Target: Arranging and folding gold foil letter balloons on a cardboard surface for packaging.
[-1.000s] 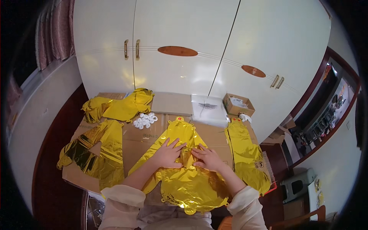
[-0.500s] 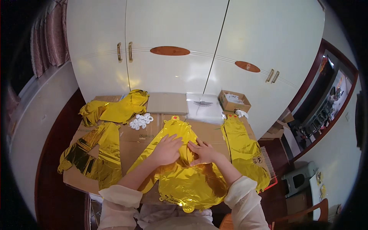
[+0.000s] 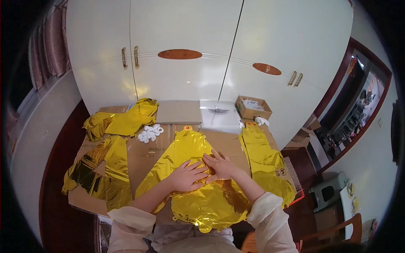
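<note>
A flat gold foil balloon [image 3: 206,206] lies in front of me, its narrow end with a small red spot pointing away. My left hand [image 3: 188,176] rests palm down on the middle of it, fingers stretched out toward the right. Beside it, my right hand [image 3: 222,166] presses on the same foil with its fingers spread. The fingertips of both hands come close together over the creased part. Neither hand grips anything that I can see.
More gold foil balloons lie at the left [image 3: 116,168], far left [image 3: 130,120] and right [image 3: 268,156]. Behind are white plastic rings [image 3: 149,133], a cardboard sheet [image 3: 178,111], clear plastic bags [image 3: 221,120] and a small open box [image 3: 254,107]. A white cabinet [image 3: 185,80] stands behind the cardboard-covered table.
My left hand has slid right and slightly nearer to me across the foil, closer to my right hand. The fingers of the right hand have straightened and spread. The whole view has shifted a little.
</note>
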Demonstrator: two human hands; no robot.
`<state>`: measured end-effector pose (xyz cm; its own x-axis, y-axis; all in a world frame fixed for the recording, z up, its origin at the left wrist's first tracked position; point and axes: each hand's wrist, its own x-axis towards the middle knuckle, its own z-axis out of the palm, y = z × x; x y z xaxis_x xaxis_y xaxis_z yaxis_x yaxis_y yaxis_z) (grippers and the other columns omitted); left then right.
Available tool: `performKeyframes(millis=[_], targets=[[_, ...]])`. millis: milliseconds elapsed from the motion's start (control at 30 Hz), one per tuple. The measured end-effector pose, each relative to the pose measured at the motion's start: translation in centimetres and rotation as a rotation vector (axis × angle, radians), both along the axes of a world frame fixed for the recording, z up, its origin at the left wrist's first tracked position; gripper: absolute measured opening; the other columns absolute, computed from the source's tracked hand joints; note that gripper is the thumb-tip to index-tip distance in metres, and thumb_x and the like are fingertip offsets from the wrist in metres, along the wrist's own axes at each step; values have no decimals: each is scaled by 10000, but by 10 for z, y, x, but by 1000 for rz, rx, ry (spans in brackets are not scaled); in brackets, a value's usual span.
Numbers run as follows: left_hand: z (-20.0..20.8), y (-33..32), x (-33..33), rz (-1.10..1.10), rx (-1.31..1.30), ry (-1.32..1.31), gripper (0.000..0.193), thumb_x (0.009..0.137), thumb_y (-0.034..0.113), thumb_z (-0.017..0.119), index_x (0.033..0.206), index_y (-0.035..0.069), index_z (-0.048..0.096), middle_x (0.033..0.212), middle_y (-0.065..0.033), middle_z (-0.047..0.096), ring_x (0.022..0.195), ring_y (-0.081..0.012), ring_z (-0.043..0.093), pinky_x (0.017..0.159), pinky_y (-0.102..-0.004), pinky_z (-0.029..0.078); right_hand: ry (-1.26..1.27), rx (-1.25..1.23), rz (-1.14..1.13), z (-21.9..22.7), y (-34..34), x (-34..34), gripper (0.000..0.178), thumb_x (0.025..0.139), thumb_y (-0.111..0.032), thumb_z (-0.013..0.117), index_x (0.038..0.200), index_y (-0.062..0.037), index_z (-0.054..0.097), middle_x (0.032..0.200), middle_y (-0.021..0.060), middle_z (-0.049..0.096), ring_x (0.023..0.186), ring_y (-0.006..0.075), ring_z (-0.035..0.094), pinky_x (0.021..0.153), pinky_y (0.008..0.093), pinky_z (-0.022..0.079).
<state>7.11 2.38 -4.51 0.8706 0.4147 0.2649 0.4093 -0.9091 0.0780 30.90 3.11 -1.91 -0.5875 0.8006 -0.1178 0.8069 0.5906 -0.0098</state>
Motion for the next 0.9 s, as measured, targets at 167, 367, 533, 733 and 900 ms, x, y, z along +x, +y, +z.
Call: performKeyframes(millis=[167, 367, 533, 733, 900], targets=[[1, -5, -4, 55, -6, 24, 469, 933, 464, 532, 1318, 197, 554, 1450, -24, 472, 1374, -286, 388, 1086, -581, 282, 488, 277, -142, 24, -81, 4, 766, 793, -439, 737, 1399, -72, 445, 1378, 133, 495, 1229, 345, 477, 988, 472, 388], [-2, -4, 1, 32, -10, -23, 468, 938, 479, 503, 1314, 206, 561, 1444, -21, 486, 1376, -298, 390, 1114, -590, 257, 1127, 410, -820, -15, -233, 24, 341, 797, -44, 736, 1035, -42, 491, 1011, 104, 514, 898, 217, 530, 819, 311, 431], [0, -3, -2, 44, -42, 13, 514, 919, 509, 514, 1336, 212, 552, 1458, -20, 472, 1390, -295, 367, 1129, -586, 236, 1668, 58, -1150, -64, -275, 3, 316, 858, -26, 681, 1047, -61, 430, 967, 69, 506, 796, 132, 510, 693, 282, 434], [9, -4, -3, 34, -65, 53, 683, 836, 629, 560, 1367, 202, 535, 1488, -32, 439, 1414, -298, 327, 1148, -586, 202, 1885, -304, -1218, -39, -268, -20, 210, 939, -106, 609, 1088, -73, 465, 801, 9, 553, 607, 113, 559, 445, 235, 378], [8, -5, -3, 36, -67, 66, 719, 821, 660, 562, 1372, 200, 533, 1503, -31, 422, 1422, -301, 315, 1153, -585, 192, 1922, -471, -1190, -21, -270, -27, 250, 949, -120, 608, 1139, -62, 456, 844, 42, 594, 691, 166, 653, 458, 250, 421]])
